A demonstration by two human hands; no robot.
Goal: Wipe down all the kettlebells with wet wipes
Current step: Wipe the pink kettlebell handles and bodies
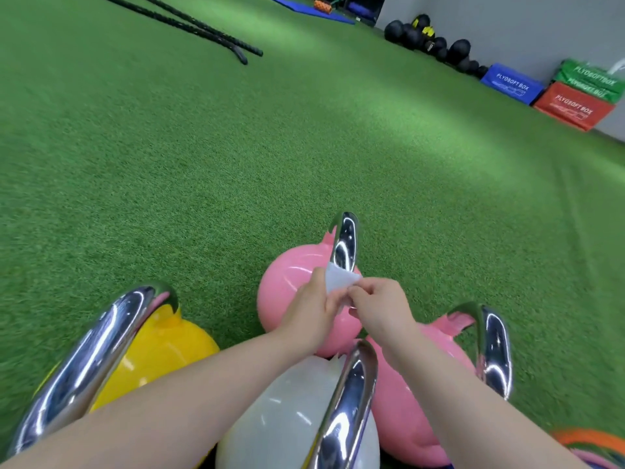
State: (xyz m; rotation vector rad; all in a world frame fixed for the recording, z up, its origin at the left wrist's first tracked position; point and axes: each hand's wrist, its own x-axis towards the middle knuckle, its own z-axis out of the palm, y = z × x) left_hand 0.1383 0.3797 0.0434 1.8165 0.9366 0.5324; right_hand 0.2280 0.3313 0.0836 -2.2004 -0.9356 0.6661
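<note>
Several kettlebells with chrome handles stand close together on green turf. A pink kettlebell (287, 282) is farthest from me, a second pink kettlebell (416, 394) is at the right, a white kettlebell (284, 411) is nearest, and a yellow kettlebell (159, 360) is at the left. Above the far pink one, my left hand (313, 308) and my right hand (380, 304) both pinch a small white wet wipe (340, 282). The wipe is held just in front of that kettlebell's chrome handle (345, 245).
Green turf (236, 147) stretches ahead. Two black battle ropes (209, 32) lie at the far left. Black medicine balls (436, 42) and blue, red and green soft plyo boxes (571, 93) line the right wall. An orange object (595, 441) sits at the bottom right.
</note>
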